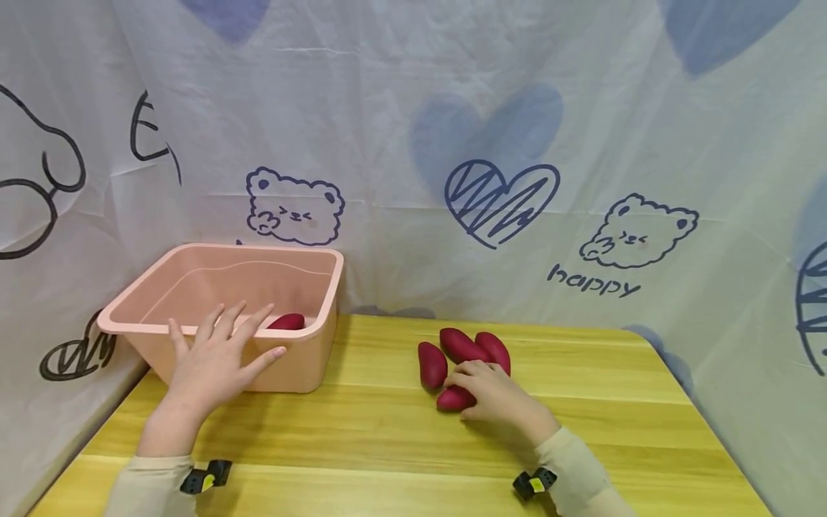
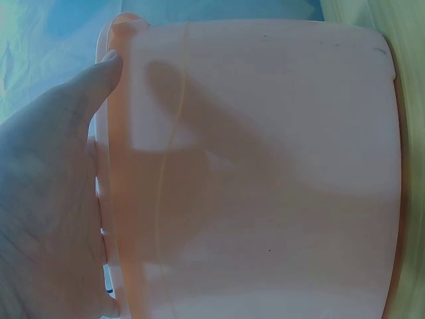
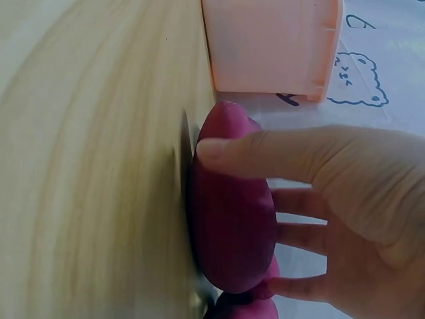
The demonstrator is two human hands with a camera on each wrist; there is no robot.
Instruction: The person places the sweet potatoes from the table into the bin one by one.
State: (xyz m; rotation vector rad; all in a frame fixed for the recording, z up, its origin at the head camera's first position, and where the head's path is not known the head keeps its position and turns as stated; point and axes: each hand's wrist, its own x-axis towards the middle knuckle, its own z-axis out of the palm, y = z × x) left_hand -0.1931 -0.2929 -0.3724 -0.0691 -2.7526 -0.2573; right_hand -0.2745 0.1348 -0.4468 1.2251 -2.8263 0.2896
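Note:
My right hand (image 1: 500, 402) holds the nearest dark red sweet potato (image 1: 455, 399) on the wooden table. In the right wrist view its thumb (image 3: 222, 151) lies against the near side of that sweet potato (image 3: 232, 219), while the other fingers reach over the far side. Close behind are several more sweet potatoes, one at the left (image 1: 432, 366), one at the back (image 1: 461, 345) and one at the right (image 1: 494, 349). Fingers spread, my left hand (image 1: 216, 362) is at the near rim of a pink plastic tub (image 1: 310, 370). Inside the tub a sweet potato (image 1: 288, 322) shows, partly hidden by the rim.
The wooden table (image 1: 388, 445) ends at the back against a pale printed cloth (image 1: 388, 143) with hearts and bears. Cloth also hangs along the left and right sides. The tub stands at the table's back left, left of the sweet potatoes.

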